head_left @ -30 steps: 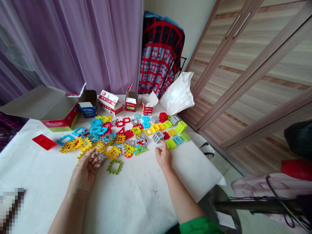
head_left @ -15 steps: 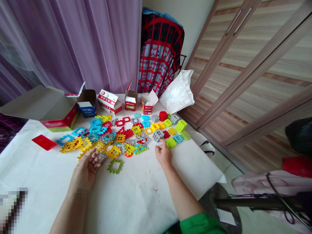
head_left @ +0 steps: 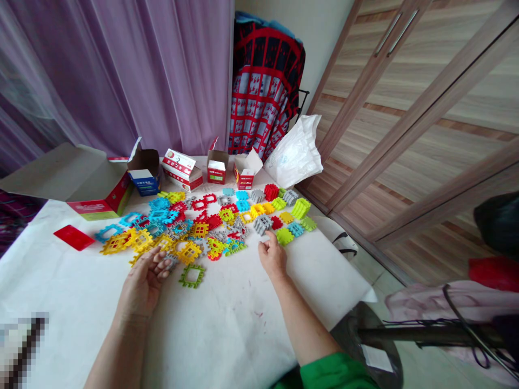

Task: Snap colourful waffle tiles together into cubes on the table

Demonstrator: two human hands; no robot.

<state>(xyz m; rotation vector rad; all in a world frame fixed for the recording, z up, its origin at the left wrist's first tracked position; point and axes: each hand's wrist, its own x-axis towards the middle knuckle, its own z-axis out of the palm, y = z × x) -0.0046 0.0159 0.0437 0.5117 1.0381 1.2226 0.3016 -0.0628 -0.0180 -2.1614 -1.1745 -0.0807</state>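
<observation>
Barely any motion since the earlier frames: right hand (head_left: 272,258) has crept a touch toward 12 o'clock, left hand (head_left: 141,283) hasn't moved. Left hand sits at 7 o'clock of the block pile (head_left: 203,227), fingers loosely curled, tips on a small grey piece (head_left: 169,262); can't tell if it's actually gripped. Green frame (head_left: 192,276) lies loose at that hand's 3 o'clock. Right hand is at 5 o'clock of the pile, fingers bent, thumb and forefinger near a grey block (head_left: 263,224) at its 12; pinched or not, can't tell.

Risks: toothed edges probably snag neighbours, so lifting one drags others. Lime pieces (head_left: 285,236) lie toward the table edge (head_left: 348,278) at 3 o'clock; a careless sweep could put them on the floor.
</observation>
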